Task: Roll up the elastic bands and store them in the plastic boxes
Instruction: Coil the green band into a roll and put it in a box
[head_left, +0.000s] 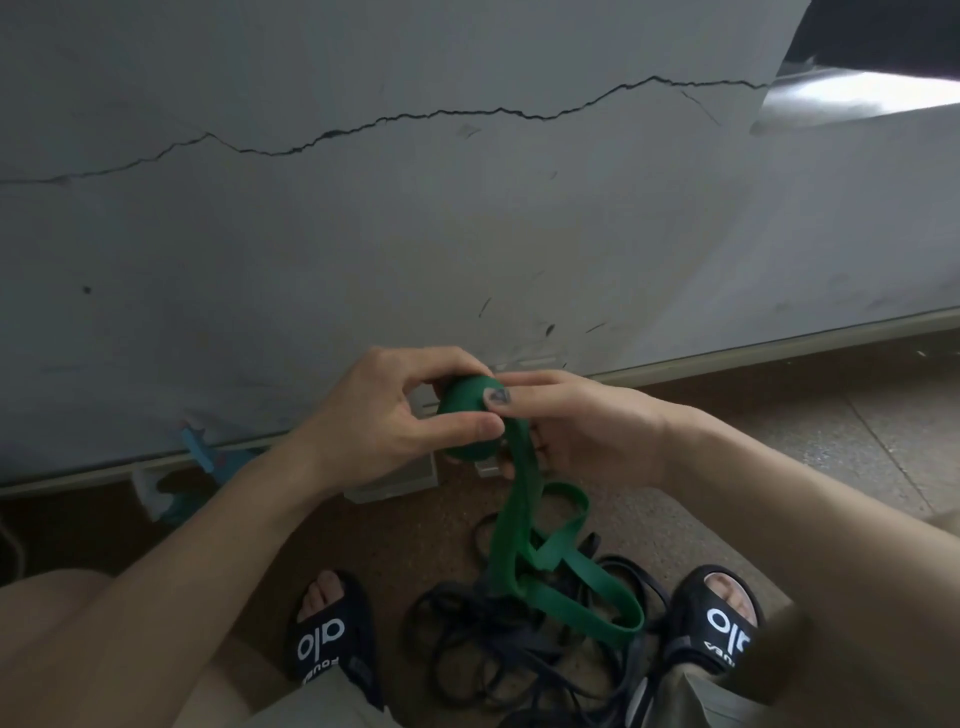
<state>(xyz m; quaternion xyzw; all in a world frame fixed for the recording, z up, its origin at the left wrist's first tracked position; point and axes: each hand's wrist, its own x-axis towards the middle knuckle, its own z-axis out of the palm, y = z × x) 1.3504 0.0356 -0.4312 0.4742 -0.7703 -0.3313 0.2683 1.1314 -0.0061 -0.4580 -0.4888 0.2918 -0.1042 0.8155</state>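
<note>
A green elastic band is partly wound into a tight roll held in front of me. My left hand grips the roll between thumb and fingers. My right hand pinches the band where it leaves the roll, thumb pressed on the roll's side. The loose green tail hangs down and loops over a tangle of dark elastic bands on the floor between my feet. A clear plastic box sits on the floor by the wall, mostly hidden behind my left hand.
A grey cracked wall rises close ahead, with a skirting strip along its foot. A box with blue items stands at the left by the wall. My feet in black slides flank the dark bands.
</note>
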